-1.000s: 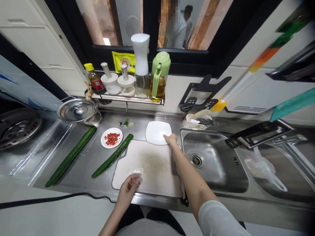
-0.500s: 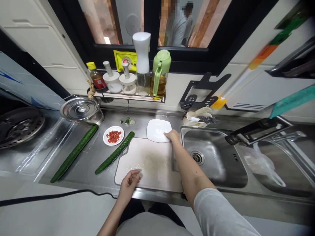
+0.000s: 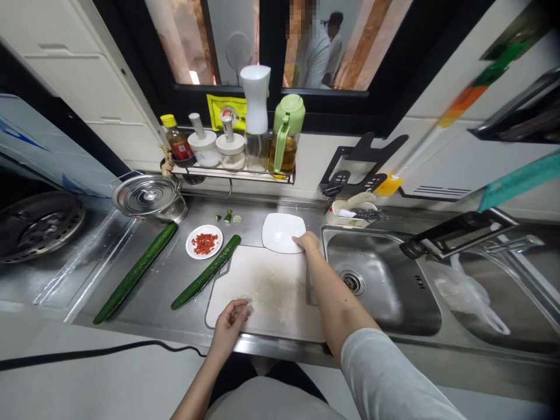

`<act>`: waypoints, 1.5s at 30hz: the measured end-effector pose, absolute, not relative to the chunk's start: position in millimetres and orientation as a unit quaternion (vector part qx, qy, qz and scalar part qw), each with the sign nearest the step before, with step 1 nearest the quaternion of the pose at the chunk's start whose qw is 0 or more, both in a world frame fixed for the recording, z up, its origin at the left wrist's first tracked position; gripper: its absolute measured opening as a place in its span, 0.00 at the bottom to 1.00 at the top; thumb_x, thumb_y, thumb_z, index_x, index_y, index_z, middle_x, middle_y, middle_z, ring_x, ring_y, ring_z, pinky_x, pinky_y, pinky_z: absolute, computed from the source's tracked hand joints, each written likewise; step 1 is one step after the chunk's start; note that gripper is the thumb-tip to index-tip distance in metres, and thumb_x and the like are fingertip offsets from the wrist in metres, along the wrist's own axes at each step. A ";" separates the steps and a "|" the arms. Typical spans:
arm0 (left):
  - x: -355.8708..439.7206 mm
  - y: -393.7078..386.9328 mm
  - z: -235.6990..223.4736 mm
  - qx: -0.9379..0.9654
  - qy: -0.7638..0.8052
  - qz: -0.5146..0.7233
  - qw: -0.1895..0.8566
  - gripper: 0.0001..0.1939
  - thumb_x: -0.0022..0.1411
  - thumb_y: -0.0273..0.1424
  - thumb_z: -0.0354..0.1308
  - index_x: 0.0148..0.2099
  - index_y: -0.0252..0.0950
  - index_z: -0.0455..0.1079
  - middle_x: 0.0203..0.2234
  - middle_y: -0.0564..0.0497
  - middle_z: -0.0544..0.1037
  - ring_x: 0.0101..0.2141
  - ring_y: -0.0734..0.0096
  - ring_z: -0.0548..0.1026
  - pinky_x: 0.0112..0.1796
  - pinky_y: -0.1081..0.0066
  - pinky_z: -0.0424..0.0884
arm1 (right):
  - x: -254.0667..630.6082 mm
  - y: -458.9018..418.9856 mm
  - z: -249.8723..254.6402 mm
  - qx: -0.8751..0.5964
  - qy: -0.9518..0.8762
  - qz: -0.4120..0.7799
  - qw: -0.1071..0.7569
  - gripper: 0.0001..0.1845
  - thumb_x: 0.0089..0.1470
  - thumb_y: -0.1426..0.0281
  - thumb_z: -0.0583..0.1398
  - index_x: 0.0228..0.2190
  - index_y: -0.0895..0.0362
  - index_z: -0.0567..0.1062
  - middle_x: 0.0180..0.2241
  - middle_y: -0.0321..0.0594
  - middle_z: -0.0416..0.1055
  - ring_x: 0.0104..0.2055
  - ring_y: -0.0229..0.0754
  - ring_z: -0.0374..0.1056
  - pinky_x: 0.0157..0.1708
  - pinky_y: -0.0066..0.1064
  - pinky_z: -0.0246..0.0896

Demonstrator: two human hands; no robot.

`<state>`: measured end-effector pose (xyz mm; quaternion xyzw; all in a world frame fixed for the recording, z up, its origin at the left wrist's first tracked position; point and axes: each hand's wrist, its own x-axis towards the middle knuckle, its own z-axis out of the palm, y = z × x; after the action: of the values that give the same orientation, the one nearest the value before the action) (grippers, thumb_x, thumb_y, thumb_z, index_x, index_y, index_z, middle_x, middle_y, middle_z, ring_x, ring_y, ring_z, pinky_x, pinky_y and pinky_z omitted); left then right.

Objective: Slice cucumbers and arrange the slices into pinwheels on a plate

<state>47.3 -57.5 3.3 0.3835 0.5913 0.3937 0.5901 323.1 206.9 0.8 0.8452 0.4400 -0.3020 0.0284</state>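
My right hand (image 3: pixel 308 240) grips the near right edge of a white square plate (image 3: pixel 282 232), thumb on top, just behind the cutting board. My left hand (image 3: pixel 231 318) hovers over the front left edge of the pale cutting board (image 3: pixel 258 280), fingers loosely curled and holding nothing. Wet marks show on the board. Left of it lies one cucumber (image 3: pixel 205 273), its upper end near a small white plate (image 3: pixel 188 244) of chopped red pieces (image 3: pixel 205 243). A second, longer cucumber (image 3: pixel 135 274) lies farther left. Small cucumber ends (image 3: pixel 228 216) sit behind.
On the right is a steel sink (image 3: pixel 376 291) with a black faucet (image 3: pixel 420 245) and a plastic bag (image 3: pixel 464 297). A lidded steel pot (image 3: pixel 151 198) stands at the back left. A wall rack (image 3: pixel 240 174) carries seasoning jars and an oil bottle (image 3: pixel 286 137).
The camera view has shifted slightly. Both hands and the plate stay in practically the same places.
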 end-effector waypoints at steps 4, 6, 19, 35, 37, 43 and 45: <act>47.6 -53.6 0.9 0.400 0.593 0.389 0.580 0.22 0.54 0.46 0.60 0.44 0.34 0.71 0.27 0.50 0.76 0.34 0.68 0.75 0.38 0.69 0.70 | 322.6 204.4 -0.1 0.846 0.447 -0.290 0.014 0.32 0.45 0.55 0.66 0.47 0.64 0.73 0.47 0.57 0.73 0.51 0.52 0.69 0.46 0.35 0.66; 48.8 -49.2 2.7 0.413 0.601 0.385 0.565 0.21 0.55 0.45 0.59 0.44 0.34 0.71 0.27 0.50 0.77 0.33 0.69 0.75 0.37 0.70 0.70 | 322.2 202.8 -0.6 0.850 0.446 -0.280 0.005 0.36 0.45 0.55 0.66 0.49 0.66 0.70 0.48 0.59 0.71 0.52 0.52 0.68 0.47 0.35 0.66; 34.5 31.1 30.3 0.583 0.745 0.294 0.138 0.14 0.61 0.34 0.52 0.48 0.38 0.71 0.45 0.43 0.72 0.48 0.56 0.68 0.50 0.57 0.62 | 312.6 162.7 27.4 0.840 0.509 -0.166 -0.088 0.32 0.55 0.53 0.57 0.53 0.61 0.63 0.51 0.57 0.65 0.53 0.55 0.63 0.47 0.39 0.59; 26.1 67.1 11.2 0.565 0.818 0.091 0.061 0.27 0.60 0.38 0.53 0.61 0.39 0.59 0.51 0.39 0.70 0.51 0.48 0.65 0.50 0.50 0.56 | 360.6 -45.5 17.4 0.839 0.495 -0.223 -0.013 0.19 0.55 0.63 0.56 0.47 0.57 0.66 0.42 0.46 0.69 0.44 0.45 0.67 0.38 0.30 0.56; 23.3 70.5 10.0 0.572 0.814 0.081 0.063 0.26 0.61 0.36 0.53 0.61 0.39 0.59 0.49 0.38 0.71 0.51 0.49 0.66 0.50 0.51 0.55 | 358.0 -47.3 17.3 0.837 0.495 -0.234 -0.005 0.21 0.55 0.61 0.56 0.48 0.57 0.65 0.42 0.46 0.70 0.43 0.45 0.67 0.38 0.30 0.57; 10.8 69.5 16.2 0.629 0.770 0.065 0.081 0.25 0.62 0.35 0.52 0.61 0.40 0.60 0.48 0.40 0.72 0.50 0.51 0.67 0.49 0.54 0.57 | 350.9 -46.7 23.1 0.842 0.498 -0.206 0.020 0.23 0.52 0.59 0.59 0.47 0.57 0.67 0.44 0.49 0.69 0.47 0.49 0.66 0.38 0.33 0.58; 9.3 61.8 20.6 0.654 0.747 0.066 0.097 0.25 0.62 0.36 0.52 0.62 0.41 0.60 0.48 0.40 0.72 0.50 0.51 0.67 0.48 0.56 0.59 | 349.8 -44.1 24.0 0.846 0.492 -0.203 0.019 0.22 0.52 0.58 0.58 0.45 0.57 0.68 0.43 0.50 0.69 0.47 0.50 0.65 0.39 0.33 0.59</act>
<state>9.3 61.8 20.6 0.6544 0.7470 0.0658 0.0969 349.8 -44.1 24.0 0.8461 0.4924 -0.2030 0.0192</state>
